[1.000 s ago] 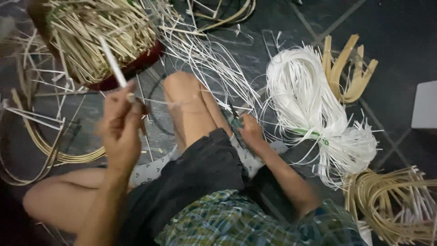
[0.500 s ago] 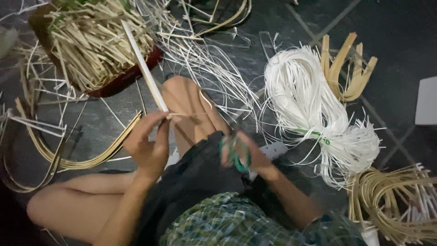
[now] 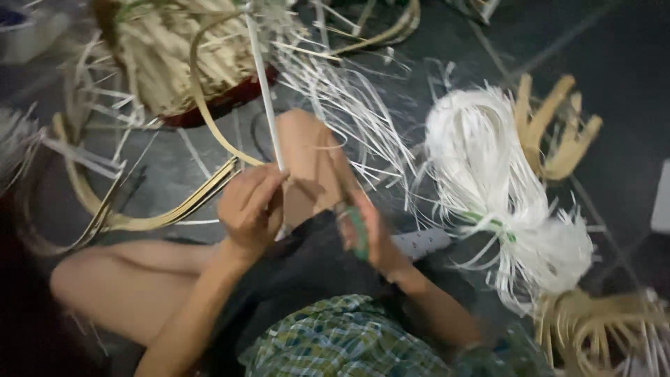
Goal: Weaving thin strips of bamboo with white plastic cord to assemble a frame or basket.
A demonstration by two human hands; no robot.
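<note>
Since half a second ago, both hands have drawn closer above the raised knee. From the head camera, the left hand (image 3: 251,209) is closed around the lower end of a long pale strip (image 3: 264,84), which slants up toward the heaped basket (image 3: 174,63). Its right hand (image 3: 370,234) is curled round a green-handled tool (image 3: 359,234), probably scissors; blur hides the blades. Judging by this, the strip is held but not yet cut, and the white bundle (image 3: 488,174) lies untouched.

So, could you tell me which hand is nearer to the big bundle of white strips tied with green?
The right hand, holding a green tool, sits just left of the white bundle; the left hand is farther off, gripping a pale strip.
</note>
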